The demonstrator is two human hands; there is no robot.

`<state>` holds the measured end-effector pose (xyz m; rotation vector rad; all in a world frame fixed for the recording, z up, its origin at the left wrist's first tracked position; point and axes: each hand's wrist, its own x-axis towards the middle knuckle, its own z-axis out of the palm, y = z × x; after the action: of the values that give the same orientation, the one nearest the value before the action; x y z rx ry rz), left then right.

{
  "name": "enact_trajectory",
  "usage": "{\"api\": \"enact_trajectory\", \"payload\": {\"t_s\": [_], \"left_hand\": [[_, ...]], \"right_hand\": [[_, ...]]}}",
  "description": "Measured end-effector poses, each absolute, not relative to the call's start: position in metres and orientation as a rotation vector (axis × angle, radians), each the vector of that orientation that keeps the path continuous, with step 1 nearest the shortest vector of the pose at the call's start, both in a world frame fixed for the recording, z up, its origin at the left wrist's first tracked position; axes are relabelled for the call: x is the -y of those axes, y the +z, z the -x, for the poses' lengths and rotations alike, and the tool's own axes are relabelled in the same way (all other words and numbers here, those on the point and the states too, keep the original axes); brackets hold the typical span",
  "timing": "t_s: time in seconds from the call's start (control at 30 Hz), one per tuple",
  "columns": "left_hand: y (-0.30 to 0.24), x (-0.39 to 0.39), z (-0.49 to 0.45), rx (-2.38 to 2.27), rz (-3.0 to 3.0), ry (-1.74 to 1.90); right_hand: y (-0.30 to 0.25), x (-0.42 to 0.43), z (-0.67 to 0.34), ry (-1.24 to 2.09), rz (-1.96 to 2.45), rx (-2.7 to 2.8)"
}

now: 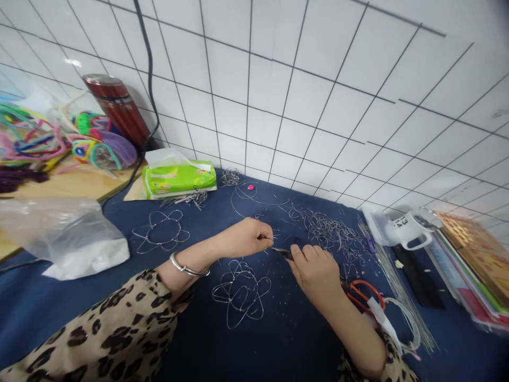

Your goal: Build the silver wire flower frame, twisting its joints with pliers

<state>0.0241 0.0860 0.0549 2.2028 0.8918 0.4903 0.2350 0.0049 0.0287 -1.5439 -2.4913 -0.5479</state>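
Prob. wire-shaping step. Your L hand point(249, 236): fingers pinched tog., ctr frame; held bit too small to tell. R hand point(317, 271): fingers clamped on pliers point(283, 253), tips nr L hand. Wire flower point(240, 309) lower ctr. Next move prob. needs steady pinch.

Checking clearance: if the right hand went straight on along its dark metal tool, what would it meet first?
Likely the bare left hand with the silver bangle, at its fingertips: the tool in the right hand points there. Depth between them is unclear.
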Motion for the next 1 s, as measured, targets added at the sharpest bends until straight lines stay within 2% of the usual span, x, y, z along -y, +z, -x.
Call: {"api": "enact_trajectory", "payload": {"t_s": [0.23, 0.57, 0.67, 0.9, 1.0], "left_hand": [[0.057, -0.082, -0.027, -0.906, -2.406, 0.578], [0.061, -0.078, -0.028, -0.822, -2.475, 0.680], [0.059, -0.077, -0.030, -0.870, -2.310, 0.752], [0.039, -0.081, -0.039, -0.906, -1.465, 0.833], [0.036, -0.084, -0.039, -0.862, -1.361, 0.875]], "right_hand": [[0.022, -0.004, -0.233, -0.450, 1.635, 2.405], [0.027, -0.004, -0.232, 0.101, 1.659, 2.331], [0.024, -0.006, -0.233, 0.167, 1.653, 2.256], [0.020, -0.007, -0.235, 0.162, 1.644, 2.121], [0.019, -0.007, -0.236, 0.192, 1.637, 2.101]]}}
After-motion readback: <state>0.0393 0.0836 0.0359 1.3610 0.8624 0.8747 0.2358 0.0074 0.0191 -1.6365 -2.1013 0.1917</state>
